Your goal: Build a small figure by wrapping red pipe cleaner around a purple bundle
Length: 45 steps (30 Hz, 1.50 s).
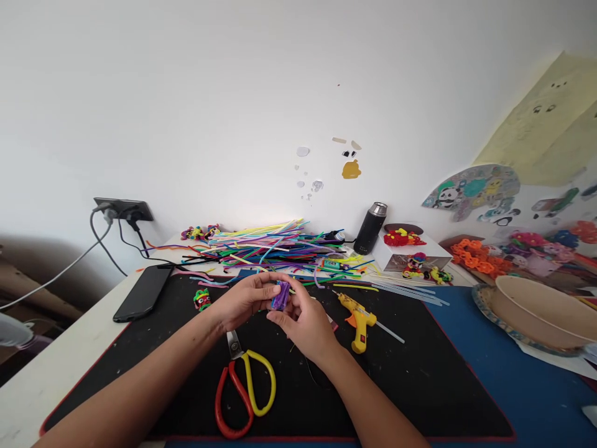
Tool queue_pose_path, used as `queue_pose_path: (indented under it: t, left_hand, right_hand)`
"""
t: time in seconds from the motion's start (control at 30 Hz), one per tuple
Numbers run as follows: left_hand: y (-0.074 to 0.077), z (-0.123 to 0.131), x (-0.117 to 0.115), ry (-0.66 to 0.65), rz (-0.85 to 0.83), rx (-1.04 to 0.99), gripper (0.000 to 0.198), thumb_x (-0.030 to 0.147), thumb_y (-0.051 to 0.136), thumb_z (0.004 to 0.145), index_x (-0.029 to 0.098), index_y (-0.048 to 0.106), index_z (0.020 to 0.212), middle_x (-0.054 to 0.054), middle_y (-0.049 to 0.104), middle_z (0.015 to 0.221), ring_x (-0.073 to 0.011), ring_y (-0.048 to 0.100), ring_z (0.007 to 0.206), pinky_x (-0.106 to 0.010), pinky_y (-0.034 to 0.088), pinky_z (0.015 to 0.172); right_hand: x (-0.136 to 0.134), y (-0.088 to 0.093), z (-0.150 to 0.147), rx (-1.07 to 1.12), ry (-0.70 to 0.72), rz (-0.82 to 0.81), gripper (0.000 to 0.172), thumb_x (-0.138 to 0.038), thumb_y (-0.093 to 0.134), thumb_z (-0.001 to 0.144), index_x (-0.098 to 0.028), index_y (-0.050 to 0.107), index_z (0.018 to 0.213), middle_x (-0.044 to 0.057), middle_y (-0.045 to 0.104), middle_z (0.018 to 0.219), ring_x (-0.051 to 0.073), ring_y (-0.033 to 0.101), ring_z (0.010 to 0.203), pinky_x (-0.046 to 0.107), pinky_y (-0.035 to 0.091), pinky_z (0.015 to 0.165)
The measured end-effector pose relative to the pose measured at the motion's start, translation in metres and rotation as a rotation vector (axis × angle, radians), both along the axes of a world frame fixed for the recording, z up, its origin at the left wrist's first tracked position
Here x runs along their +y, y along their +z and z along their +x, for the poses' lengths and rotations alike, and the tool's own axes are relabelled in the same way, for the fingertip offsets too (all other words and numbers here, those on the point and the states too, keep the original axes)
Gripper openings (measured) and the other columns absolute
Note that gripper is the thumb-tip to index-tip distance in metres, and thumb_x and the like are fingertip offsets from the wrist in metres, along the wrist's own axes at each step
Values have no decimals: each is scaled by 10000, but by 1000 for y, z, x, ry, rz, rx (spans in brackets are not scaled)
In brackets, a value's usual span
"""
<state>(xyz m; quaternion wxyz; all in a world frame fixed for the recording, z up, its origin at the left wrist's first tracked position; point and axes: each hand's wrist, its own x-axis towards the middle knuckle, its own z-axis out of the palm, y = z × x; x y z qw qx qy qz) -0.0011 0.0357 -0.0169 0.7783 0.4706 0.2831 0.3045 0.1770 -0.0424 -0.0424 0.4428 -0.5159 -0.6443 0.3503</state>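
Observation:
Both hands meet above the black mat [153, 386], holding a small purple and blue bundle of pipe cleaners [280, 296] between them. My left hand [245, 300] has its thumb and fingers closed on the bundle's left side. From the right, my right hand [308, 320] pinches the same bundle, its fingertips partly hidden. Below the hands lie scissors [249, 382] with one red and one yellow handle, blades partly covered by my left hand. A yellow glue gun [359, 320] with a glue stick in its back rests to the right. Left of my hands sits a small green and red figure [202, 300].
A heap of colourful pipe cleaners [275, 246] lies along the wall. At the left are a phone [143, 292] and a cabled socket [124, 210]. A black bottle [370, 228], white glue sticks [410, 291], finished figures [414, 266] and a bowl [550, 311] stand toward the right.

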Motion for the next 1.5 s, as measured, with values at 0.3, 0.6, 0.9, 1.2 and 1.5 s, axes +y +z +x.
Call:
queue_pose_path:
  t: [0.3, 0.6, 0.9, 1.2, 1.5]
  left_hand:
    - [-1, 1, 1, 4, -21, 11, 473, 301, 981, 711, 144, 790, 1114, -100, 786, 963, -199, 739, 842, -270, 566, 752]
    - [4, -1, 0, -7, 17, 0, 439, 297, 952, 748, 154, 786, 1128, -109, 793, 1016, -217, 747, 883, -298, 563, 823]
    - [3, 0, 0, 11, 11, 24, 481, 308, 985, 699, 168, 787, 1115, -83, 779, 989, -208, 735, 884, -285, 562, 800]
    - [3, 0, 0, -9, 13, 6, 423, 307, 942, 760, 153, 786, 1122, -117, 793, 1019, -230, 749, 901, -308, 568, 839]
    - [2, -1, -1, -3, -13, 6, 453, 330, 924, 784, 161, 778, 1178, -133, 790, 1074, -249, 744, 952, -324, 573, 853]
  right_hand:
    - [0, 5, 0, -73, -32, -59, 603, -334, 745, 934, -253, 591, 1510, -86, 560, 553, 148, 542, 505, 255, 384, 548]
    - [0, -1, 0, 38, 8, 8, 714, -385, 781, 915, -327, 498, 1569, -18, 709, 780, 181, 636, 623, 268, 480, 574]
    - [0, 4, -1, 20, 2, -45, 604, -359, 745, 944, -284, 572, 1518, -75, 585, 609, 146, 561, 501, 247, 410, 521]
    - [-2, 3, -2, 13, -12, -29, 700, -386, 766, 929, -297, 502, 1571, -33, 672, 720, 167, 599, 578, 254, 451, 549]
    - [-1, 4, -3, 49, -36, -15, 608, -377, 780, 905, -279, 589, 1474, -13, 719, 777, 176, 631, 609, 260, 475, 562]
